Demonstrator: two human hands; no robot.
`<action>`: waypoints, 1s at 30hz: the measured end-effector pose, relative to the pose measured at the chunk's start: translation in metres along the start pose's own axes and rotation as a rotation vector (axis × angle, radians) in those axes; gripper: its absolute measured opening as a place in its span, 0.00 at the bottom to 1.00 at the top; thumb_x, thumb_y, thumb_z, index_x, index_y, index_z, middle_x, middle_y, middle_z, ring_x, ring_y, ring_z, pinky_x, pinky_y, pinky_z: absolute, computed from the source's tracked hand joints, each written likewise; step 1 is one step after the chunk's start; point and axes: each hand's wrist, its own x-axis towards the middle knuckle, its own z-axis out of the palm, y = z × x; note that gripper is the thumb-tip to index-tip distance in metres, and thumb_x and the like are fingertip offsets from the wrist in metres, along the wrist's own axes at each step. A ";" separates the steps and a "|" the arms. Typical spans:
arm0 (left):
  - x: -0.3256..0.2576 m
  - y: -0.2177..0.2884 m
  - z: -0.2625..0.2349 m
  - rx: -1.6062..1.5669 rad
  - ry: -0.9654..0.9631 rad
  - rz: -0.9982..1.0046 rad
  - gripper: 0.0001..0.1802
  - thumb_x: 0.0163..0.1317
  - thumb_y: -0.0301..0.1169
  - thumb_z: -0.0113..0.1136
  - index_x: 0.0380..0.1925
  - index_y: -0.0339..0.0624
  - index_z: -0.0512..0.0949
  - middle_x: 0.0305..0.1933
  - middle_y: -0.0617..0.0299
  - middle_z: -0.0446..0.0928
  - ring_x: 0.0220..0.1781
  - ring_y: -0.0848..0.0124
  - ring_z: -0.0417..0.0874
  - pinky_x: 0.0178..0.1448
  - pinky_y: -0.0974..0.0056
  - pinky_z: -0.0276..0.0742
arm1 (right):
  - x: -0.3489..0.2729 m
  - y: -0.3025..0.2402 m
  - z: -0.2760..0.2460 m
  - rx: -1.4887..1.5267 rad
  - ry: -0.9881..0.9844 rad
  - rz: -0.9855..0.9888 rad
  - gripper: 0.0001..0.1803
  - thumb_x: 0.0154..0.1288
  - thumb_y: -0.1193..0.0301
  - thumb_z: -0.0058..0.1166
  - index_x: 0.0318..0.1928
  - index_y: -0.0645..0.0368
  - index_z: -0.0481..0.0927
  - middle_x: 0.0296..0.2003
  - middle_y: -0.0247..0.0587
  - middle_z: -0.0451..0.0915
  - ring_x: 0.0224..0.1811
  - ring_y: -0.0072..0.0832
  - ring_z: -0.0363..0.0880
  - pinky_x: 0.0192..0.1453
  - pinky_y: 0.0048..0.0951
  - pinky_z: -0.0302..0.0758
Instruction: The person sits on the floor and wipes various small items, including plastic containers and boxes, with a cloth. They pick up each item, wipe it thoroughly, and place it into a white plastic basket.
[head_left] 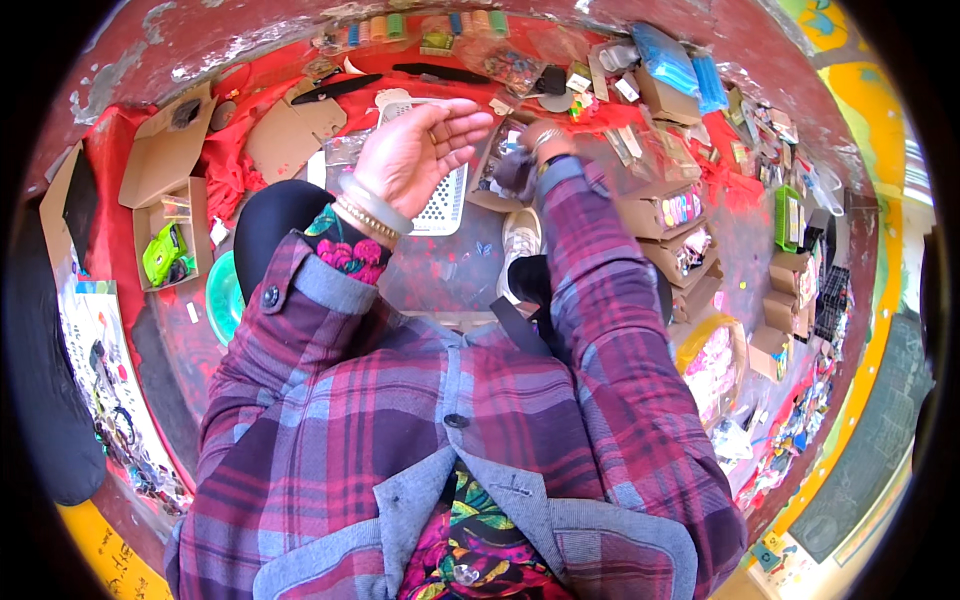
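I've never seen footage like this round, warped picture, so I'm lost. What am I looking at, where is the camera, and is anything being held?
It is one picture from a wide fisheye camera worn on a person's head, looking down; that bends the edges. The plaid sleeves are the person's own arms. The left hand is raised, palm open, holding nothing, above a white perforated tray. The right hand reaches into small goods further back; whether it grips anything is hidden. Around lie a red cloth, cardboard boxes and packets of trinkets.
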 end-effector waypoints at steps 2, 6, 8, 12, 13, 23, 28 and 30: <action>0.006 -0.007 0.000 0.001 -0.051 -0.020 0.20 0.65 0.35 0.41 0.50 0.31 0.67 0.53 0.48 0.70 0.55 0.63 0.72 0.58 0.64 0.66 | -0.004 0.035 -0.038 0.076 0.197 -0.118 0.31 0.50 0.46 0.50 0.48 0.55 0.75 0.47 0.47 0.76 0.47 0.39 0.76 0.51 0.34 0.71; 0.004 -0.004 0.000 0.013 -0.041 0.034 0.21 0.64 0.35 0.42 0.52 0.31 0.66 0.54 0.47 0.70 0.56 0.62 0.71 0.59 0.63 0.66 | -0.123 0.074 -0.133 1.431 -0.077 -0.114 0.14 0.52 0.62 0.61 0.35 0.58 0.80 0.33 0.33 0.80 0.34 0.21 0.77 0.39 0.24 0.74; 0.006 -0.003 -0.001 0.000 -0.041 0.015 0.21 0.64 0.34 0.43 0.52 0.31 0.65 0.54 0.47 0.69 0.56 0.62 0.71 0.59 0.62 0.66 | -0.145 0.131 -0.141 1.214 0.108 -0.349 0.12 0.55 0.65 0.57 0.38 0.59 0.79 0.34 0.30 0.79 0.37 0.19 0.76 0.43 0.21 0.72; 0.007 -0.006 0.001 0.033 -0.023 0.001 0.20 0.63 0.33 0.42 0.52 0.32 0.65 0.56 0.49 0.68 0.57 0.63 0.69 0.60 0.63 0.65 | -0.213 0.224 -0.093 1.236 0.171 -0.334 0.09 0.55 0.68 0.55 0.33 0.59 0.79 0.29 0.28 0.78 0.33 0.17 0.74 0.39 0.21 0.71; 0.006 -0.006 -0.002 0.051 0.004 0.002 0.20 0.63 0.33 0.42 0.52 0.31 0.65 0.57 0.49 0.68 0.58 0.63 0.69 0.60 0.63 0.64 | -0.224 0.233 -0.064 1.342 0.134 -0.311 0.07 0.54 0.69 0.55 0.30 0.59 0.78 0.27 0.27 0.76 0.30 0.16 0.72 0.37 0.20 0.70; 0.016 -0.022 -0.010 0.154 0.137 -0.031 0.19 0.63 0.33 0.41 0.50 0.32 0.65 0.52 0.50 0.71 0.54 0.63 0.72 0.57 0.64 0.66 | -0.290 0.259 0.209 1.738 0.346 0.263 0.06 0.49 0.79 0.46 0.27 0.62 0.77 0.26 0.38 0.78 0.28 0.25 0.76 0.34 0.25 0.74; 0.023 -0.027 -0.008 0.181 0.149 -0.045 0.18 0.63 0.33 0.42 0.49 0.33 0.67 0.51 0.51 0.72 0.53 0.65 0.72 0.56 0.65 0.66 | -0.210 0.251 0.281 1.149 0.111 0.340 0.14 0.53 0.64 0.49 0.34 0.60 0.79 0.34 0.39 0.80 0.38 0.29 0.77 0.44 0.26 0.71; 0.026 -0.031 -0.007 0.187 0.130 -0.061 0.17 0.63 0.33 0.43 0.48 0.34 0.67 0.50 0.52 0.73 0.53 0.66 0.72 0.55 0.66 0.66 | -0.173 0.250 0.306 0.864 -0.063 0.384 0.17 0.55 0.60 0.48 0.39 0.58 0.79 0.39 0.40 0.80 0.44 0.32 0.76 0.48 0.28 0.70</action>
